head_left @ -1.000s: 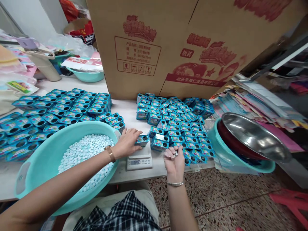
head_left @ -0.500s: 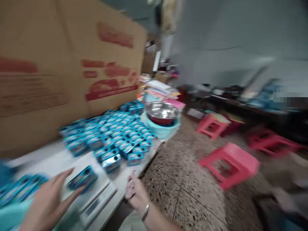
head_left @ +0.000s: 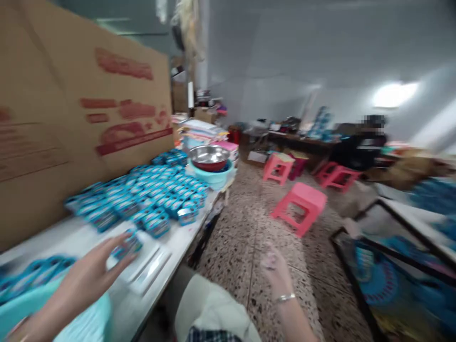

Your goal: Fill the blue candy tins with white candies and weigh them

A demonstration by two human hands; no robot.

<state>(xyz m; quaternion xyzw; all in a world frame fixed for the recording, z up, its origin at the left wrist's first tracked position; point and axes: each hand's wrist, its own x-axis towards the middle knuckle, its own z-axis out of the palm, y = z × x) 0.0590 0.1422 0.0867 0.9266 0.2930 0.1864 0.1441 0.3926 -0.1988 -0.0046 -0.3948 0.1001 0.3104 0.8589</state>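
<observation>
My left hand (head_left: pixel 98 266) is at the white scale (head_left: pixel 151 270) on the table, its thumb and fingers closed around a small blue box (head_left: pixel 128 244) on the scale's plate. Part of that box is hidden behind the fingers. Beside my left forearm is a turquoise basket (head_left: pixel 103 308), with several blue boxes (head_left: pixel 39 273) at its far side. Out over the floor, away from the table, is my right hand (head_left: pixel 276 268). Its fingers look curled but are smeared by motion, and no object shows in them.
Rows of blue boxes (head_left: pixel 153 190) cover the table (head_left: pixel 174 242) before a large cardboard carton (head_left: pixel 53 118). A steel bowl (head_left: pixel 208 156) sits in a turquoise basin (head_left: pixel 213 178). Pink stools (head_left: pixel 302 204) stand on the floor. A dark-framed rack (head_left: pixel 377 266) is at right; a person (head_left: pixel 359 147) sits beyond.
My view has swung right, bringing the seated person and the rack into clear sight. My right hand has moved right, off the table edge. My left hand has closed in on the box on the scale.
</observation>
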